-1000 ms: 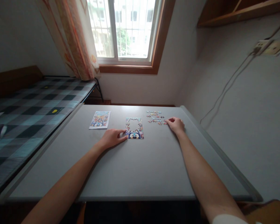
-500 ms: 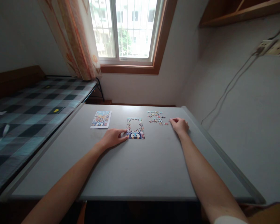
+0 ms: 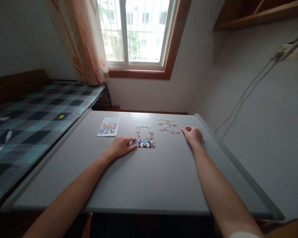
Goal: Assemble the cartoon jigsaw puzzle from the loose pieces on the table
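A partly assembled jigsaw puzzle [image 3: 145,144] lies flat on the grey table, its border joined around a bare opening in the middle. My left hand [image 3: 121,146] rests at its left edge, thumb and fingers apart and touching it. Several loose puzzle pieces [image 3: 167,126] are spread in rows to the right of the puzzle. Just right of them, my right hand [image 3: 193,135] is closed in a pinch low over the table. The fingers mostly hide a small puzzle piece between them. To the left of the puzzle lies a printed picture sheet [image 3: 108,127].
The grey table [image 3: 149,185] has raised side edges. A bed with a checked cover [image 3: 72,102] stands along the left. Behind the table are a window [image 3: 144,33] and a curtain [image 3: 81,49]. A cable [image 3: 243,92] hangs on the right wall.
The view has shifted slightly. The small piece seen at my right fingertips before no longer shows on the table. My left hand stays at the puzzle's edge.
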Motion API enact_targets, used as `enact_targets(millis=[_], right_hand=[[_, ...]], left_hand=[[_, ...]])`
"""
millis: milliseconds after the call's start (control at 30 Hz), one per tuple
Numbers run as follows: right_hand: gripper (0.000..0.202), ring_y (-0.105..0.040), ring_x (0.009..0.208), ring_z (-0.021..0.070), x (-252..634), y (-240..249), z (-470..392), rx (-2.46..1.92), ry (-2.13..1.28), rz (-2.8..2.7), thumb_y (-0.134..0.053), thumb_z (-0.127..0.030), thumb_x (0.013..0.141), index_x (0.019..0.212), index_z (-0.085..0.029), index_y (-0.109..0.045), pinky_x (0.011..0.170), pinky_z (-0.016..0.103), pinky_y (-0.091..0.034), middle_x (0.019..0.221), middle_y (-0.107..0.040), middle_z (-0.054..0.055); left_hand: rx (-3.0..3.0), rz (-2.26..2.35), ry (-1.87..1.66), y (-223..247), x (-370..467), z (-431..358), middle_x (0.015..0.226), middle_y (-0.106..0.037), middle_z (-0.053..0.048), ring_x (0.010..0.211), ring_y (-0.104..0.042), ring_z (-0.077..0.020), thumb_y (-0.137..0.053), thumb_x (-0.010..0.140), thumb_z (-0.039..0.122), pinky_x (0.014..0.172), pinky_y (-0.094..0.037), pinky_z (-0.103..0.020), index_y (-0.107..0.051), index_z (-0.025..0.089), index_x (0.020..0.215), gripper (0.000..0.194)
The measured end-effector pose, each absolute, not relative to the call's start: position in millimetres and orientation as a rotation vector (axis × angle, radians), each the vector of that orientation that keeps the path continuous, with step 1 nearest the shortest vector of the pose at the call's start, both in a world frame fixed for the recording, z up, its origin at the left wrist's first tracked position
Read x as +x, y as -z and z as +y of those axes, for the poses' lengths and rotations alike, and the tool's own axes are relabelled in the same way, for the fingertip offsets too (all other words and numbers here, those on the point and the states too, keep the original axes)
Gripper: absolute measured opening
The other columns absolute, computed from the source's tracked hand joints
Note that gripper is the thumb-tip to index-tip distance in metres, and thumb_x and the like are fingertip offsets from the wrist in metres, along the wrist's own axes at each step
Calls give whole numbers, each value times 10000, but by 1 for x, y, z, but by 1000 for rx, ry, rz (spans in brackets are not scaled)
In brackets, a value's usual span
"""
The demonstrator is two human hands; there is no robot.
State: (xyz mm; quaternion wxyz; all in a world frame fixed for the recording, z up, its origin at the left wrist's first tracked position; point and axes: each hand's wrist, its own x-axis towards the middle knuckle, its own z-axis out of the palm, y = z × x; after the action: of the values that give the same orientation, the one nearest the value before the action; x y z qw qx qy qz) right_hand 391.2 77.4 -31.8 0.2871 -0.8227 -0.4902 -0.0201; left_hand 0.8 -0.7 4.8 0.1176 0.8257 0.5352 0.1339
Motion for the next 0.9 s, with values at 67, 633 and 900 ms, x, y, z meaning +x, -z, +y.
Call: enact_targets(millis=[67, 633, 900], right_hand=[[301, -567, 878, 248, 391, 30, 77, -2216, 22, -1304, -645, -459, 717, 898, -229, -717, 801, 378, -430, 921, -635, 98], [248, -601, 914, 245, 388, 21, 76, -2257, -162, -1239, -638, -421, 697, 863, -251, -708, 832, 371, -433, 954, -697, 52], [214, -600, 896, 243, 386, 24, 76, -2165, -116, -1293, -632, -390, 696, 836, -237, -681, 828, 370, -434, 910, -699, 52]], left_hand=[[2416, 1569, -390, -5, 1, 0, 630, -622, 10, 548, -526, -126, -505, 831, 581, 543, -277, -227, -653, 287, 1187, 484], [2422, 1571, -396, -3, 0, 0, 623, -616, 17, 553, -541, -130, -488, 832, 602, 535, -281, -235, -652, 300, 1187, 494], [2420, 1573, -386, -6, 2, -2, 635, -623, 6, 564, -543, -134, -481, 834, 595, 536, -282, -232, -658, 280, 1178, 499]])
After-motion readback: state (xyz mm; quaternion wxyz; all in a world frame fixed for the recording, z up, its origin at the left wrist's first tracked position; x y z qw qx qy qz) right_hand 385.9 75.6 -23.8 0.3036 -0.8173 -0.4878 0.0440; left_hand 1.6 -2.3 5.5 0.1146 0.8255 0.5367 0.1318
